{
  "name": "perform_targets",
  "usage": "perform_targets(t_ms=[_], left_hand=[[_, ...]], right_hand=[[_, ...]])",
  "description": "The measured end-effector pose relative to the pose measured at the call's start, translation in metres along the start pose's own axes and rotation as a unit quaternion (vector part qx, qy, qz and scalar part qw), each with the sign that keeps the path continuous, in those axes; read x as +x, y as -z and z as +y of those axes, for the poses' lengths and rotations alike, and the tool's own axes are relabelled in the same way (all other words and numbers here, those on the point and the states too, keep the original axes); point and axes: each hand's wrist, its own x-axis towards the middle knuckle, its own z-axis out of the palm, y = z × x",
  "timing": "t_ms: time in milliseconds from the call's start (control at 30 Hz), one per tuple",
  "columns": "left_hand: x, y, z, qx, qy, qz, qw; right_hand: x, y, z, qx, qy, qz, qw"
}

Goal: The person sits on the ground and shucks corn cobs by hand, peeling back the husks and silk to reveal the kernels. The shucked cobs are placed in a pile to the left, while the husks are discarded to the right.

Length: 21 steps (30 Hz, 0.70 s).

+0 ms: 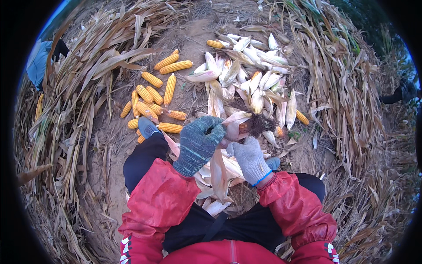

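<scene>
My left hand (201, 143), in a dark green knitted glove, grips the husk of a partly opened corn ear (243, 128) with dark, dried silk at its tip. My right hand (249, 158), in a light grey knitted glove, is closed at the near side of the same ear; its fingertips are partly hidden. A long strip of dry husk (219, 176) hangs below my left hand. Bare yellow corn cobs (144, 94) lie on the soil to the left. Ahead and to the right is a heap of ears in pale husks (255, 79).
Loose husks (211, 194) lie between my legs. Dry corn stalks are piled at the left (82, 85) and right (339, 85). A person in light blue (39, 64) bends at the far left. My shoe (147, 127) is beside the bare cobs.
</scene>
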Motion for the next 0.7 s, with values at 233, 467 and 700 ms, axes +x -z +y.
perform_targets(t_ms=[233,467,700], left_hand=[[0.009,-0.004,0.002,-0.045,0.027,-0.042,0.998],[0.004,-0.005,0.013,0.013,-0.038,-0.044,0.998],[0.005,-0.008,0.012,0.131,-0.161,-0.019,0.978]], right_hand=[[0.002,0.014,0.008,0.105,-0.083,-0.037,0.990],[-0.002,0.012,0.002,0.104,-0.049,-0.002,0.993],[0.004,0.002,0.038,0.117,-0.081,-0.006,0.990]])
